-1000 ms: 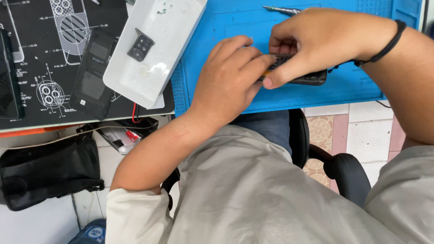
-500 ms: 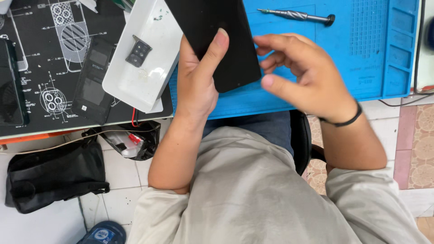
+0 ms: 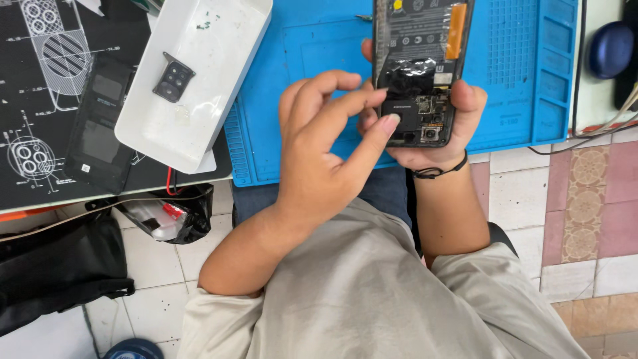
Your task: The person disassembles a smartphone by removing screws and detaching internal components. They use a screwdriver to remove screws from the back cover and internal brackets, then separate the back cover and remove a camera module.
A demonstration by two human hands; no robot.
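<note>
Holding an opened phone (image 3: pixel 421 73) at upper centre of the frame, the right hand (image 3: pixel 435 133) cups it from below, fingers wrapped round both edges, closed on it. Back cover is off, battery, orange strip and black shielding showing, camera end toward the person. Left hand (image 3: pixel 319 153) sits just left of the phone, fingers curled, thumb tip touching the black plate near the phone's lower end; it presses rather than grips, nothing held in it. Black band on the right wrist.

Phone hovers over a blue mat (image 3: pixel 518 73) that fills the upper middle of the frame. White tray (image 3: pixel 199 100) at upper left overlaps the mat's left edge, with a small black camera module (image 3: pixel 174 77) lying in it. Left of the tray, a black back cover (image 3: pixel 100 126) lies flat on a dark printed mat (image 3: pixel 40 80). Screwdriver tip (image 3: pixel 363 18) barely shows on the blue mat, top centre. Dark blue round object (image 3: pixel 611 48) at upper right, well apart from the hands. Black bag (image 3: pixel 60 266) at lower left on the tiled floor.
</note>
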